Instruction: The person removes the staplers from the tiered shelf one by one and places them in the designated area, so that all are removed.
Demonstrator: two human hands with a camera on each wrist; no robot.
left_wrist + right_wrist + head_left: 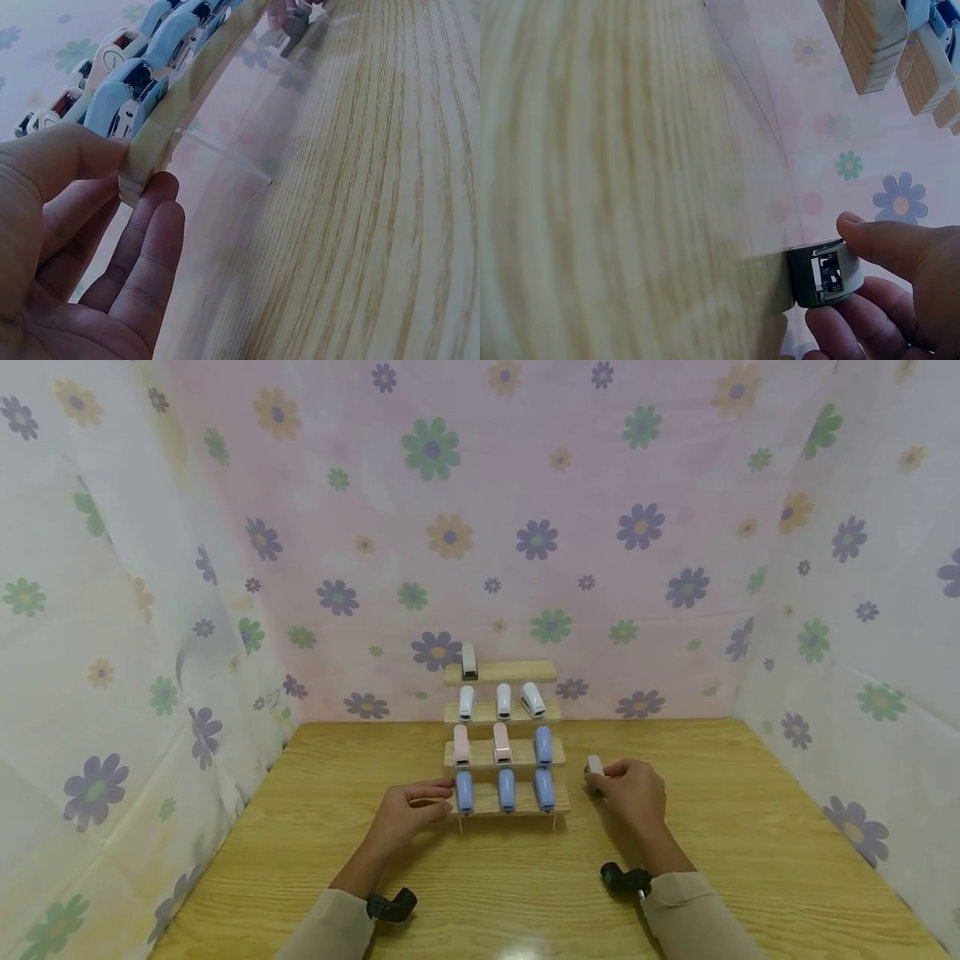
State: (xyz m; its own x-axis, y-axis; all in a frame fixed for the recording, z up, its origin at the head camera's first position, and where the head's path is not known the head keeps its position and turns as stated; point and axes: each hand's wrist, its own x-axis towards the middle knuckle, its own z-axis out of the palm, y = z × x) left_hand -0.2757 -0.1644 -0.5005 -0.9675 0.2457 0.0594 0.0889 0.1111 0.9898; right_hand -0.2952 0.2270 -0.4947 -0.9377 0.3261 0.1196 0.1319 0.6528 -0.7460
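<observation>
Currently white stapler [595, 765] right of rack [517, 672], pinched in right hand [633, 789]; left hand [405, 810] grips rack's left end. Stapler probably light, stiff, slightly slick, not fragile; best held across both sides.

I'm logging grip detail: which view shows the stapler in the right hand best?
The right wrist view: the stapler is large there, its dark base and metal mechanism clearly visible. The head view shows it small, partly covered by the right hand; the left wrist view catches it only small, near the top edge.
</observation>
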